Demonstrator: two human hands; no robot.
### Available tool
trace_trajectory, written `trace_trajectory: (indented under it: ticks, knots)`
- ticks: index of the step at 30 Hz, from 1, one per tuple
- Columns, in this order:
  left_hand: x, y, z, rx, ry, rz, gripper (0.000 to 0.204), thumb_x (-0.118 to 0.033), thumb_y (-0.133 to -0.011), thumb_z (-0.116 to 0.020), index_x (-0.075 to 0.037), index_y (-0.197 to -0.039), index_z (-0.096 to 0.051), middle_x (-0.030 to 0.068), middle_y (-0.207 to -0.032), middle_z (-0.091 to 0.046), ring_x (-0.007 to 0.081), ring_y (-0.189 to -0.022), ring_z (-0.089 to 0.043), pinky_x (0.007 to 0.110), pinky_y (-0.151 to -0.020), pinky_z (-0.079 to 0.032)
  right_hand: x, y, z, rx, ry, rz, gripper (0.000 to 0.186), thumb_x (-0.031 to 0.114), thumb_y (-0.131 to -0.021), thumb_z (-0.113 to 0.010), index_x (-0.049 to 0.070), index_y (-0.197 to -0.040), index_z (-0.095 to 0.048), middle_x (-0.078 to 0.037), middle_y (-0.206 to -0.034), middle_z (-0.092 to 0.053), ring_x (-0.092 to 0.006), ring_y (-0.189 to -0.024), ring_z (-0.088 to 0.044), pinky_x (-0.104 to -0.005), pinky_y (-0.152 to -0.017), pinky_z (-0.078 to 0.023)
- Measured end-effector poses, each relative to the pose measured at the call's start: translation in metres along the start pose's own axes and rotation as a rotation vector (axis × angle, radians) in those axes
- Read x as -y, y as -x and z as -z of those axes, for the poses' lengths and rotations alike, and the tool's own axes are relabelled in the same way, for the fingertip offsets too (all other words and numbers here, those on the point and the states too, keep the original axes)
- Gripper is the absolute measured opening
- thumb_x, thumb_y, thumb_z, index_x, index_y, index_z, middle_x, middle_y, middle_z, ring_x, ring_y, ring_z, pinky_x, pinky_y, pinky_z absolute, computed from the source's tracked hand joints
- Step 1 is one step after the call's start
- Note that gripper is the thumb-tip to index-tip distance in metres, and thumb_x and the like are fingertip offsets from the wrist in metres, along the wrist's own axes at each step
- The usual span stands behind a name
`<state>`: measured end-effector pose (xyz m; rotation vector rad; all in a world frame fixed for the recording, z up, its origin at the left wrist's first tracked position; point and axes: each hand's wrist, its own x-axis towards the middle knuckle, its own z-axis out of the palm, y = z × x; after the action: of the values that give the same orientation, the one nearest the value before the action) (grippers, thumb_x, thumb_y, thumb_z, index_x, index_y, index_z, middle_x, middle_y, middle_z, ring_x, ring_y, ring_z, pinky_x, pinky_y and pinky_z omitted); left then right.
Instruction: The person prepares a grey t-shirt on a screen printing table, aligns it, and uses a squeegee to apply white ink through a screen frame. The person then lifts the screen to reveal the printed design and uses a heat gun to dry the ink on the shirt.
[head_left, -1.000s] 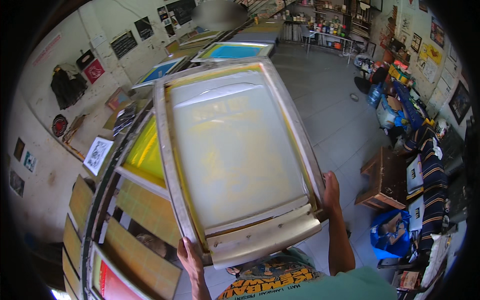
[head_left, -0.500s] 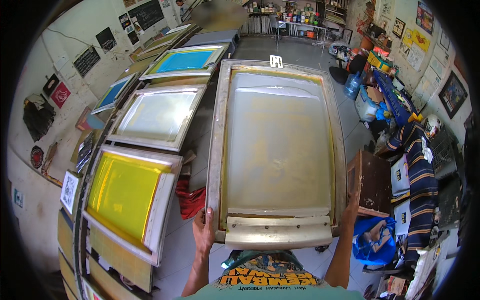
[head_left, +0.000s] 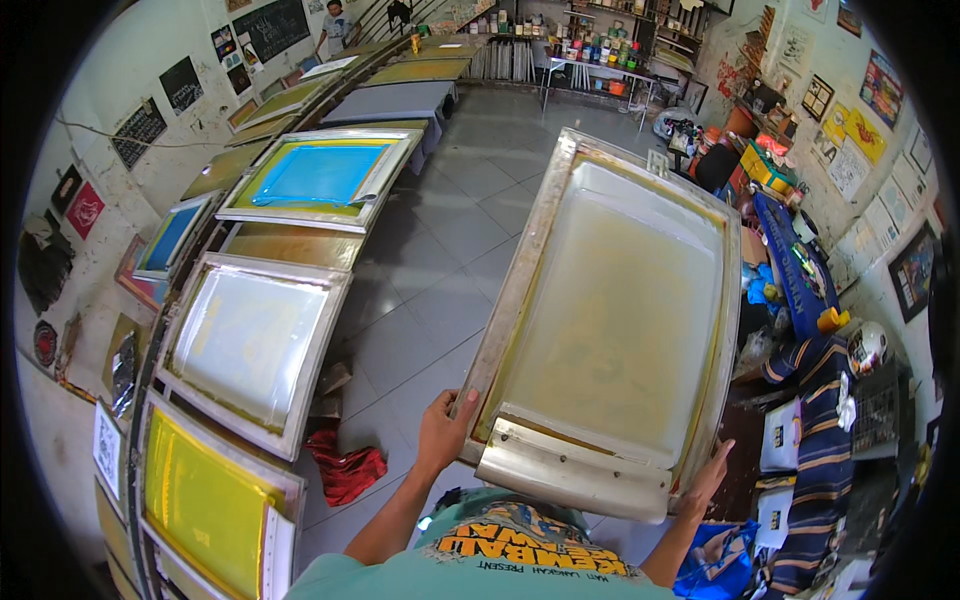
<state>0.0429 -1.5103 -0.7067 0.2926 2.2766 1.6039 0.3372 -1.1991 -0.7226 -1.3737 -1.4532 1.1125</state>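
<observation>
Between both hands I carry a large screen-printing frame (head_left: 518, 292). Its pale mesh (head_left: 612, 320) has whitish ink along the edges. A metal-backed squeegee (head_left: 573, 470) lies across the frame's near end. My left hand (head_left: 444, 428) grips the near left edge, thumb on top and fingers beneath. At the near right corner my right hand (head_left: 708, 478) holds the side; some of its fingers are hidden by the frame. To the left, other printing screens lie along a long table: one with yellow ink (head_left: 205, 505), one with white (head_left: 248, 340) and one with blue (head_left: 320, 172).
A tiled floor aisle (head_left: 430, 270) runs between table and frame. A red cloth (head_left: 343, 465) lies by the table. On the right are a striped cloth-covered seat (head_left: 825, 440) and a blue bag (head_left: 718, 560). Shelves of ink pots (head_left: 600, 50) and another person (head_left: 338, 28) are at the back.
The frame, with the squeegee on it, has swung to the right and turned so its far end points right. Both hands moved with it. My view has shifted, showing more aisle floor.
</observation>
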Motion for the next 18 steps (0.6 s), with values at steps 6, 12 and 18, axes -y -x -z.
trace_trajectory:
  ticks: [6, 12, 18]
  knots:
    - [-0.032, -0.149, -0.051, 0.098, -0.04, 0.026, 0.059, -0.051, -0.095, -0.062, 0.006, -0.108, -0.067, 0.0197, -0.09, -0.072, 0.0236, -0.081, -0.068, 0.035, -0.077, -0.052, 0.001, -0.097, -0.081, 0.025, 0.001, -0.086, 0.082, 0.064, -0.103, -0.032, -0.009, -0.129, -0.059, -0.018, -0.123, -0.064, -0.0276, -0.109, -0.059, -0.0388, -0.096, -0.045]
    - [-0.058, -0.3, -0.099, 0.001, -0.042, 0.036, 0.058, -0.051, -0.096, -0.062, 0.006, -0.107, -0.068, 0.0198, -0.092, -0.072, 0.0253, -0.082, -0.069, 0.034, -0.078, -0.052, 0.035, -0.235, -0.221, 0.029, 0.085, -0.01, 0.08, 0.063, -0.103, -0.032, -0.008, -0.128, -0.059, -0.018, -0.119, -0.063, -0.027, -0.108, -0.058, -0.0393, -0.097, -0.044]
    - [-0.079, -0.425, -0.115, -0.237, 0.07, 0.048, 0.057, -0.048, -0.098, -0.062, 0.008, -0.105, -0.067, 0.0164, -0.09, -0.072, 0.0187, -0.083, -0.066, 0.033, -0.077, -0.051, 0.083, -0.388, -0.387, 0.307, 0.064, 0.159, 0.064, 0.051, -0.107, -0.036, -0.006, -0.129, -0.056, -0.017, -0.125, -0.059, -0.0262, -0.117, -0.054, -0.0382, -0.103, -0.04]
